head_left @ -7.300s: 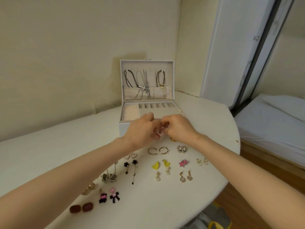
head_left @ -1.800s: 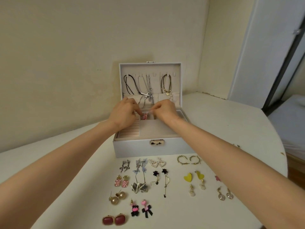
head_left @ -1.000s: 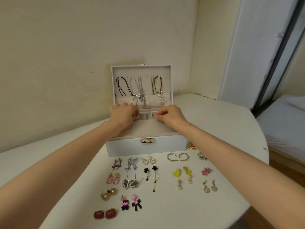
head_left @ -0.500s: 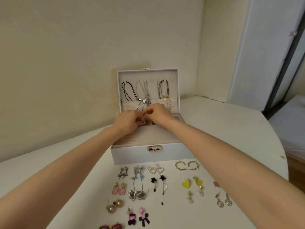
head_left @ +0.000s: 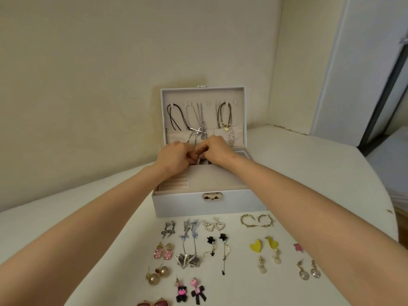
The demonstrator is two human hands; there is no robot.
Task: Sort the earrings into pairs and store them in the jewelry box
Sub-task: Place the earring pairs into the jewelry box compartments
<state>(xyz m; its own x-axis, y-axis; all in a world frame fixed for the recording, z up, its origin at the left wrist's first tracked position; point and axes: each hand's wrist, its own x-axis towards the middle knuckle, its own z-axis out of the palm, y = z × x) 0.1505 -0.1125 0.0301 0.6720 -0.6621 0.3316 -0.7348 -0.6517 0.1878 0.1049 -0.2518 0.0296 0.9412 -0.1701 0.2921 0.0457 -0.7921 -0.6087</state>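
Observation:
The white jewelry box point(head_left: 231, 204) stands open on the table, with necklaces hanging inside its raised lid point(head_left: 240, 111). My left hand point(head_left: 173, 159) and my right hand point(head_left: 218, 150) meet over the small back compartments of the box. Their curled fingertips pinch a small sparkly earring point(head_left: 198, 161) between them. Sorted pairs lie on the table in front of the box: pearl hearts point(head_left: 213, 226), gold hoops point(head_left: 257, 220), yellow hearts point(head_left: 263, 245), pink rhinestone drops point(head_left: 163, 253), gold balls point(head_left: 157, 274) and several more.
The round white table point(head_left: 309, 173) stands in a corner, with walls behind and to the right. Its curved edge runs along the right side. A bed point(head_left: 395, 164) lies beyond that edge. My right forearm point(head_left: 309, 206) covers part of the rightmost pairs.
Since a second ago my hands have come together over the back compartments, where they were apart on the tray. They now hold a small earring between them.

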